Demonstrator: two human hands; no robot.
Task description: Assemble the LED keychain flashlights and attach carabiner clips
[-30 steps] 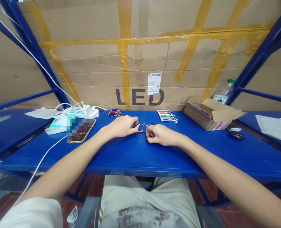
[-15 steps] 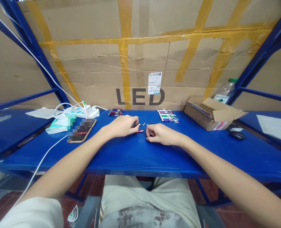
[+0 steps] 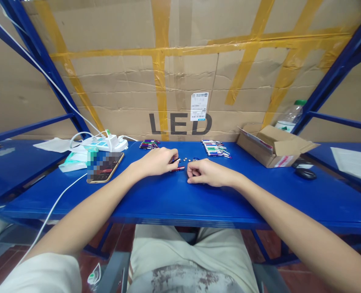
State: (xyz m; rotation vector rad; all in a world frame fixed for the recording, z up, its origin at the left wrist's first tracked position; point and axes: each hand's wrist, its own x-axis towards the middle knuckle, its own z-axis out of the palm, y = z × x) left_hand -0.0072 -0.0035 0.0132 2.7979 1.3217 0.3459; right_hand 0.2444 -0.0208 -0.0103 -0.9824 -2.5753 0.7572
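Note:
My left hand (image 3: pixel 157 161) rests on the blue table (image 3: pixel 174 195), its fingers curled over a small dark tube at their tips. Just below those fingertips lies a small red tube (image 3: pixel 179 168). My right hand (image 3: pixel 206 173) sits close to the right with its fingers curled into a pinch; what it holds is too small to make out. A few small round silver cells (image 3: pixel 184 159) lie between and just behind the two hands.
At the table's back lie two batches of small coloured tubes (image 3: pixel 149 144) (image 3: pixel 215 149). A phone (image 3: pixel 103 167), a power strip (image 3: pixel 104 143) and tissue pack are at left. An open cardboard box (image 3: pixel 272 148), a mouse (image 3: pixel 305 173) and a bottle (image 3: pixel 287 118) are at right.
Almost nothing differs. My right hand has shifted very slightly while both hands stay at the same spot.

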